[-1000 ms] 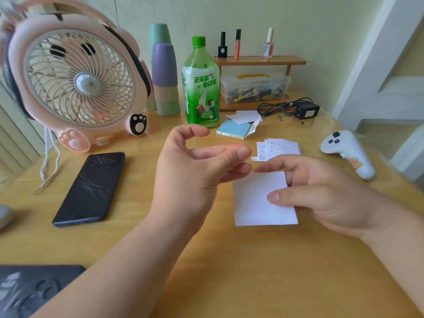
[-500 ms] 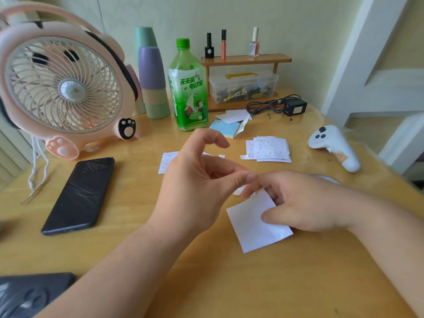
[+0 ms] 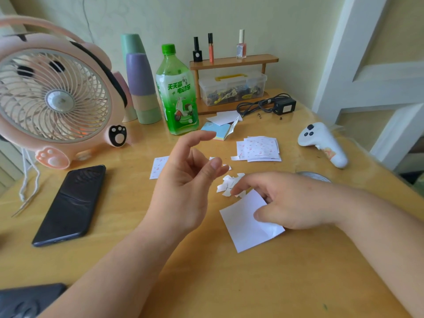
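A white paper square (image 3: 243,228) lies tilted on the wooden table (image 3: 206,283), its right corner curled up. My right hand (image 3: 291,203) holds it, thumb on top and fingers curled over its upper right edge. The index finger points left and touches a small heap of torn white paper scraps (image 3: 227,183). My left hand (image 3: 183,180) hovers above the table to the left of the scraps, fingers loosely bent and apart, holding nothing.
Patterned sticker sheets (image 3: 260,149) are stacked behind, one more (image 3: 158,167) lies left. A black phone (image 3: 71,205), pink fan (image 3: 55,99), green bottle (image 3: 176,92), stacked cups (image 3: 142,88), white controller (image 3: 323,143), sticky notes (image 3: 216,130), charger (image 3: 282,105) and shelf with box (image 3: 231,88) surround them.
My left fingers have come away from my right fingertips and opened. The heap of scraps now shows between the hands. The paper square has turned a little.
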`<action>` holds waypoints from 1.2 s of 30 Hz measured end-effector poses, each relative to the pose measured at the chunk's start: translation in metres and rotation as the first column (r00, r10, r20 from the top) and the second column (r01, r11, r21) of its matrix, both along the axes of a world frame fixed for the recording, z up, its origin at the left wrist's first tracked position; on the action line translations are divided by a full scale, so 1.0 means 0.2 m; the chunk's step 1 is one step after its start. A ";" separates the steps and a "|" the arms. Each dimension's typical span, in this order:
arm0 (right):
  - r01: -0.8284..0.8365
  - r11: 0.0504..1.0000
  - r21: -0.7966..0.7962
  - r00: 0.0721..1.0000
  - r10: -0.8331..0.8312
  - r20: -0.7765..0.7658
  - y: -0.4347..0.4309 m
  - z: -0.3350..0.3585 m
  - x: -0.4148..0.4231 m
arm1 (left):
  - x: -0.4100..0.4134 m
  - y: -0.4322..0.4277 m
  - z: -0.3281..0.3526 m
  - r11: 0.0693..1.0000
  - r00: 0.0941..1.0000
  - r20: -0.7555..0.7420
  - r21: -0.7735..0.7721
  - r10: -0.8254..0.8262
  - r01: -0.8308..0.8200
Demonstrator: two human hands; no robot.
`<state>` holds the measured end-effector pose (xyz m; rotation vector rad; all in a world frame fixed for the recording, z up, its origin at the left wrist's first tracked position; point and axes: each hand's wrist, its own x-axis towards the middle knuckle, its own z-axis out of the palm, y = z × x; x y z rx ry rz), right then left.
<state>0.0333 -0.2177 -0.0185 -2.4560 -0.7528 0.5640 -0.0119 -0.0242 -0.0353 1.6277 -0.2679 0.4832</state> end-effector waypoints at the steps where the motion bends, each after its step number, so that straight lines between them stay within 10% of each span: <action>1: -0.002 1.000 0.006 1.000 0.003 -0.007 0.00 -0.01 0.00 | 0.00 0.00 0.00 1.000 1.000 0.002 0.015 -0.001 0.001; 12: 0.154 0.898 0.411 0.963 -0.043 -0.267 0.01 -0.02 0.02 | -0.05 -0.02 0.02 0.993 0.998 0.013 0.093 0.067 -0.068; 22: 0.126 0.811 0.571 0.907 0.139 -0.397 0.03 -0.05 0.03 | -0.09 -0.02 -0.01 0.834 0.997 0.026 0.549 -0.067 0.042; 36: 0.282 0.705 0.651 0.880 0.079 -0.468 0.03 -0.05 0.03 | -0.08 0.02 0.06 0.926 0.981 -0.182 0.377 0.066 0.008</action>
